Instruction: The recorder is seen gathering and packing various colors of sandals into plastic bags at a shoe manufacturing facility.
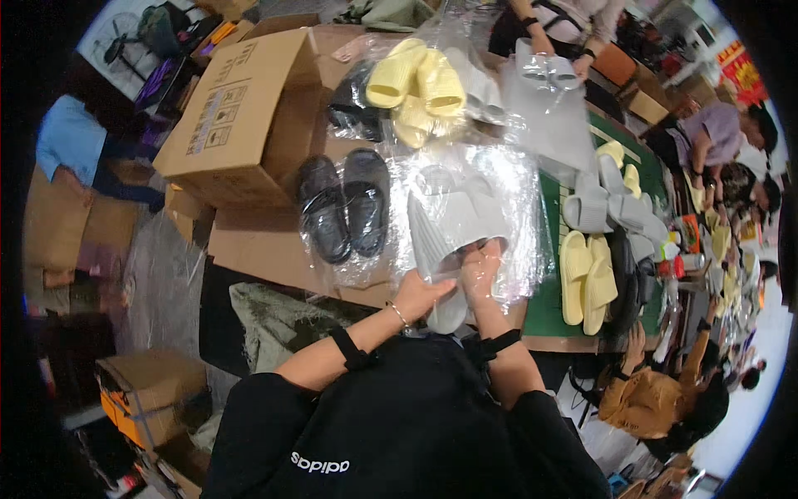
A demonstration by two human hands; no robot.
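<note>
Pale grey pair (460,212) at frame centre, in both hands, over clear film (524,195) on the bench (249,241). Can't tell if any film wraps it.

Left grip (422,297): nearly closed on the heel end, thumb over the sole edge, other fingers partly hidden. Right grip (482,270): curled at the strap mouth, fingertips hidden; can't tell if it has hold of anything.

Handling, my read: light, soft foam. Strap likely flexes, sole somewhat stiffer. Not fragile, but film makes it slide. Best hold: sole edges at the heel, or fingers under the strap; avoid pinching loose film.

Around it: black pair (366,204) in clear wrap just left; yellow slippers (416,79) at upper centre; carton (224,116) upper left. Right of centre, green mat (544,320) with yellow pair (588,283) and grey slippers (586,208). Top right, co-worker's hands (540,41) at a frosted bag (540,116).
</note>
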